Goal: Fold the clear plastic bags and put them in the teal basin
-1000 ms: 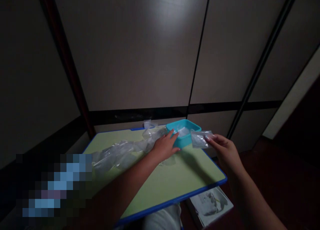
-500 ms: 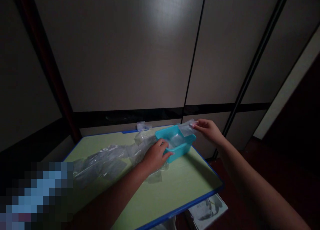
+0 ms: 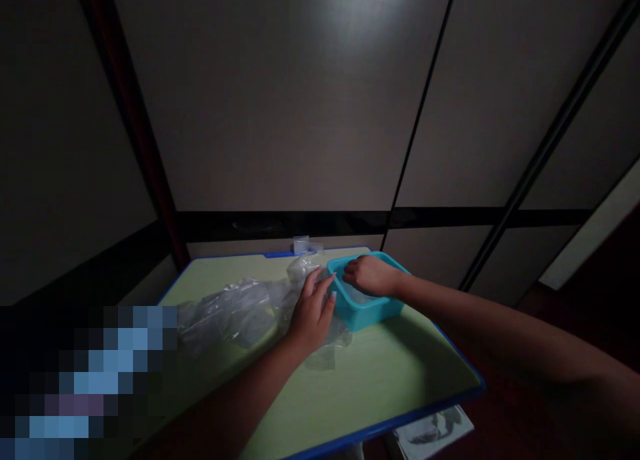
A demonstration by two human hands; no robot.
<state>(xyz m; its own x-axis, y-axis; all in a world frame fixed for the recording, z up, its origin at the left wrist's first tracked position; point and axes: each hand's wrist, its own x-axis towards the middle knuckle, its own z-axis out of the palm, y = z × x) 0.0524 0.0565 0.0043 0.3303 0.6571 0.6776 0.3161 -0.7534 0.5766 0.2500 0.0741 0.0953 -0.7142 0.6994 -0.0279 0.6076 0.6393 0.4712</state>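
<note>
A turquoise plastic basket [image 3: 373, 315] stands near the right edge of the table, with clear plastic [image 3: 356, 296] showing inside. Over its opening is my right hand [image 3: 371, 275], reaching in with curled fingers; whatever lies under the fingertips is hidden. My left hand [image 3: 311, 317] rests beside the basket's left wall, fingers apart, fingertips close to the rim. Whether they touch it I cannot tell. Left of the basket, thin clear plastic bags [image 3: 245, 307] lie in a crumpled heap, partly under my left hand.
The table [image 3: 390, 380] has a pale green top and a blue edge. A small clear packet [image 3: 301, 245] sits at its back edge against the wardrobe doors [image 3: 295, 113]. Under the front right corner is a box with a printed picture [image 3: 435, 433].
My right hand has gone from holding a clear plastic bag above the basket's far rim down into the basket. My left hand has come off the rim. The view has shifted left.
</note>
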